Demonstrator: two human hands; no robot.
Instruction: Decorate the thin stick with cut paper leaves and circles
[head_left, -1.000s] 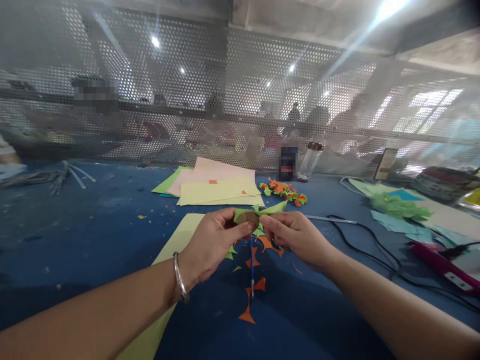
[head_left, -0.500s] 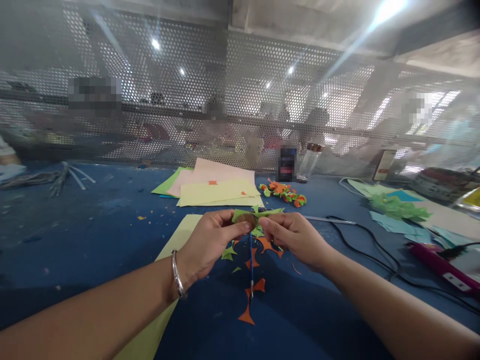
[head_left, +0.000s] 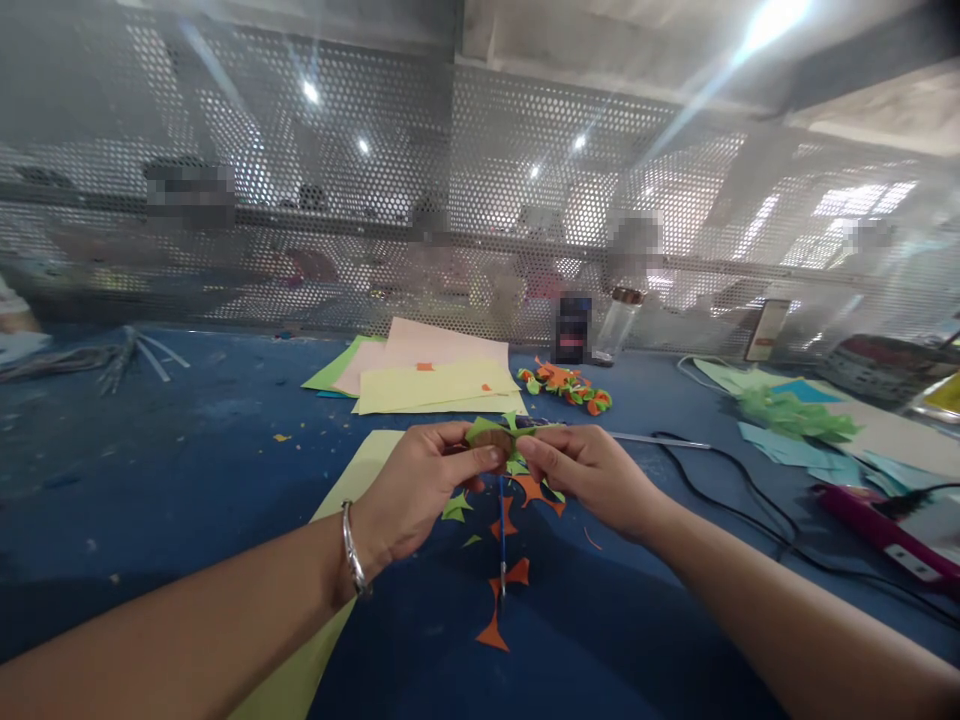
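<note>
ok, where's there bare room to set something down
Bare: the near patch between the nearest orange scrap and the right forearm. Left, between the grey strips and the left forearm, it's open bar a few specks. Crowded: green scraps below left hand and right hand, the paper stack beyond, papers and the power strip at far right.

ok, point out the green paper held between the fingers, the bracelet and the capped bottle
green paper (head_left: 485,426): head view, upper part, towards image left
bracelet (head_left: 350,548): head view, middle of band
capped bottle (head_left: 618,326): head view, clear body
</note>
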